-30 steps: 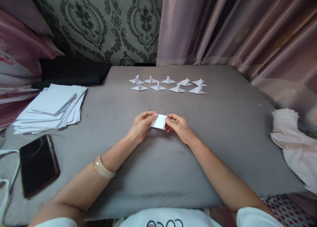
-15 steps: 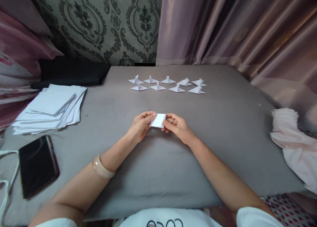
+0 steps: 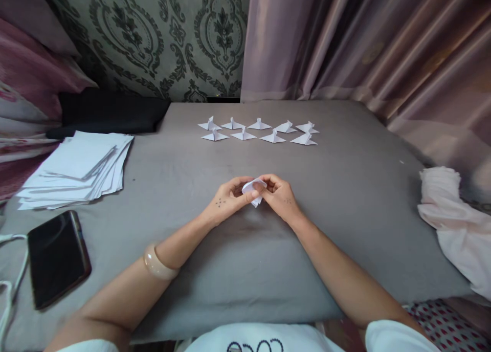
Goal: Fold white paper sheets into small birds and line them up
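A small folded piece of white paper (image 3: 251,186) is held just above the grey cloth between my two hands. My left hand (image 3: 231,198) grips its left side, with the thumb laid across the front. From the other side my right hand (image 3: 279,194) pinches it, its thumb meeting the left thumb near the middle. The thumbs cover part of the paper, and the fingers behind it are partly hidden. Beyond my hands stand several folded white paper figures (image 3: 273,136) in two rows.
A stack of white paper sheets (image 3: 72,168) lies on the left of the grey-covered table (image 3: 364,198). Nearer are a dark phone (image 3: 58,260) and a white cable (image 3: 15,283). Black folded cloth (image 3: 115,111) sits at the back left, pale cloth (image 3: 452,219) at the right edge.
The paper has turned from a flat square face to a tilted, pointed shape. My left hand has shifted right, and both thumbs have come together on the paper.
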Demonstrator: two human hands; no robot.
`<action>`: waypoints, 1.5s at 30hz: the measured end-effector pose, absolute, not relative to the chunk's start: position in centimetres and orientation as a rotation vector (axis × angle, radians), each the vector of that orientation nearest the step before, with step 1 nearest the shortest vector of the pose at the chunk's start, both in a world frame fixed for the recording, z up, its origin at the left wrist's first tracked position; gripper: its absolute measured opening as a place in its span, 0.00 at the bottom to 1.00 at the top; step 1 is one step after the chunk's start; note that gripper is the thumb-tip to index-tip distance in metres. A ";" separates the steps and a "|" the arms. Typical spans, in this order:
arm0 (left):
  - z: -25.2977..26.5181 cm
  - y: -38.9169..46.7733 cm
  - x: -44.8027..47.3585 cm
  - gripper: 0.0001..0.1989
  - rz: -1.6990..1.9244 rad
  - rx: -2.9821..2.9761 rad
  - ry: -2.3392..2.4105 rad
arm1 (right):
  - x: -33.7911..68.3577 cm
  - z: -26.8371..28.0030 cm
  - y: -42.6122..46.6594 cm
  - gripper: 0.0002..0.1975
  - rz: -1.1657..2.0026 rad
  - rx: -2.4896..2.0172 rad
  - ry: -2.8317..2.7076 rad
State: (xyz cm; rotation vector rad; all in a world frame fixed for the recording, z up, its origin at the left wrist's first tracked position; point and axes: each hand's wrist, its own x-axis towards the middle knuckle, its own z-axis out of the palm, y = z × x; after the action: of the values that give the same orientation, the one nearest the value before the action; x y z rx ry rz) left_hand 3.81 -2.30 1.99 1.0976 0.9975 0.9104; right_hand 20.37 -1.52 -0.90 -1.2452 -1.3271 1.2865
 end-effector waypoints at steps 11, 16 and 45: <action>0.9 -1.8 2.9 0.16 0.921 1.080 1.110 | 20.3 -0.4 -1.6 0.15 1.160 -1.348 -1.339; 1.7 -1.9 2.9 0.13 0.993 1.233 1.173 | 20.2 -0.1 -1.8 0.12 1.227 -1.326 -1.315; 0.7 -1.0 2.6 0.17 1.122 0.773 1.187 | 20.6 0.3 -1.4 0.35 1.449 -1.302 -1.075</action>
State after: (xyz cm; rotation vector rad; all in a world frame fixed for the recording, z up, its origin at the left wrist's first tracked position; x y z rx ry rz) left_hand 2.62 -1.03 0.74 0.7735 1.1869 1.1219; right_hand 20.60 -1.43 0.28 -1.3020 -1.0747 1.4493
